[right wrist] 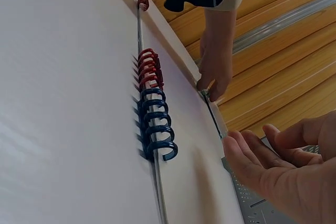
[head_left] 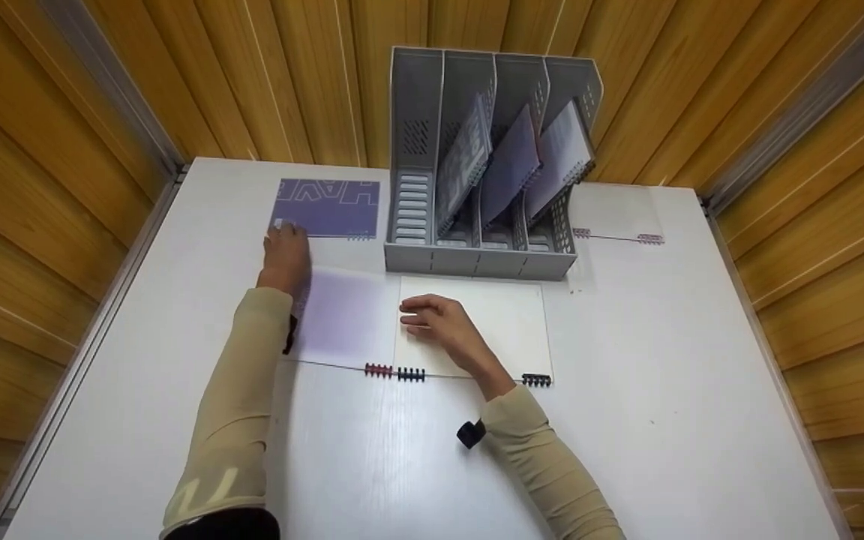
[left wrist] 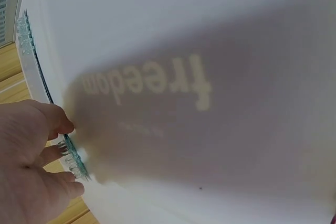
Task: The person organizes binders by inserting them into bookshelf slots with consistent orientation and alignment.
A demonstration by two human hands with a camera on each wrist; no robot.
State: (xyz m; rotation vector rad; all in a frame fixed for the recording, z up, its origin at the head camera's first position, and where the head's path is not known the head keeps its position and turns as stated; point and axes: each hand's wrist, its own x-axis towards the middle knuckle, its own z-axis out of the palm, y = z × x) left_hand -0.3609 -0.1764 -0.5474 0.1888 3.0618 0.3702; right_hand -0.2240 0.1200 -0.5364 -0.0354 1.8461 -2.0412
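At the back left lies a purple spiral notebook (head_left: 327,208) with white outlined lettering and teal coils (left wrist: 76,161) along its near edge. My left hand (head_left: 286,255) pinches its near left corner by the coils, fingertips curled there. In front of it lies a pale lilac notebook (head_left: 342,315) with red coils (right wrist: 149,69); the word "freedom" shows on it in the left wrist view. To its right is a white notebook (head_left: 477,315) with dark blue coils (right wrist: 157,124). My right hand (head_left: 443,326) hovers over that one, fingers loosely bent, holding nothing.
A grey file rack (head_left: 481,262) stands at the back, with three spiral notebooks (head_left: 511,165) leaning in its slots; the leftmost slot (head_left: 413,206) holds none. Right of it lies a pale notebook (head_left: 619,214) with pinkish coils. Wood-patterned walls (head_left: 312,75) border the white table (head_left: 649,375).
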